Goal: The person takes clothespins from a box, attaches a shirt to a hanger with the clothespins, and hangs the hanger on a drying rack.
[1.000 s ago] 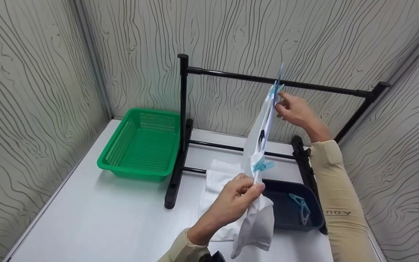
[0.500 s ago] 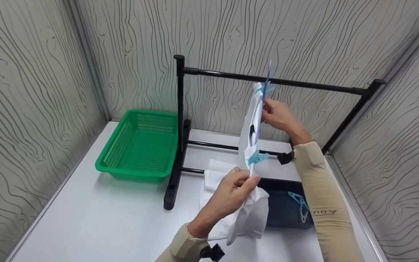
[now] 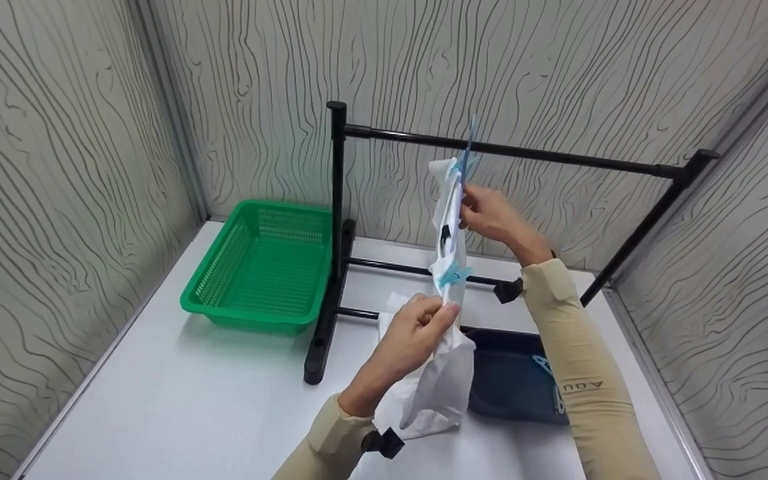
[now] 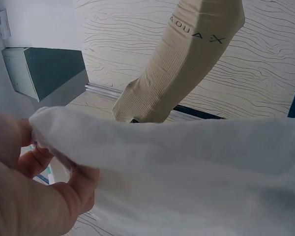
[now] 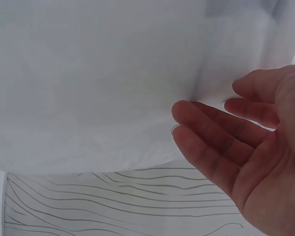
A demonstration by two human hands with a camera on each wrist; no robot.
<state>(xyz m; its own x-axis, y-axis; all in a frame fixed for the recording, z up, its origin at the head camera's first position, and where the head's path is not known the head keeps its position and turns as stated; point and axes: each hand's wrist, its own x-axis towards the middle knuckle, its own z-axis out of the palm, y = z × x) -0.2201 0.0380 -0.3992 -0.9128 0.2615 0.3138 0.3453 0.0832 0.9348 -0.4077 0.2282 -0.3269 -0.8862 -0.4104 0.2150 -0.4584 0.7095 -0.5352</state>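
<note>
A white cloth garment (image 3: pixel 447 220) with a small black mark hangs edge-on below the rack's top bar. At the bar shows a thin bluish hanger (image 3: pixel 468 148). One light-blue clothespin (image 3: pixel 462 165) is near its far end, and another blue clothespin (image 3: pixel 453 275) is at the near end. Just below the near clothespin, my left hand (image 3: pixel 417 327) pinches the cloth between thumb and fingers. My right hand (image 3: pixel 491 213) is at the garment's right side; in the right wrist view its loosely bent fingers (image 5: pixel 211 152) are spread apart, fingertips right at the white cloth (image 5: pixel 88 88).
A black metal rack (image 3: pixel 557 157) stands over the white table (image 3: pixel 177 400). Left of it sits a green basket (image 3: pixel 257 320). On the right is a dark tub (image 3: pixel 504 407) with light-blue clothespins (image 3: pixel 542 363). More white cloth (image 3: pixel 387 333) lies beneath the rack.
The garment and hanger have shifted left along the bar, both hands moving left with them. The right hand has gone from the far clothespin down to the garment's side.
</note>
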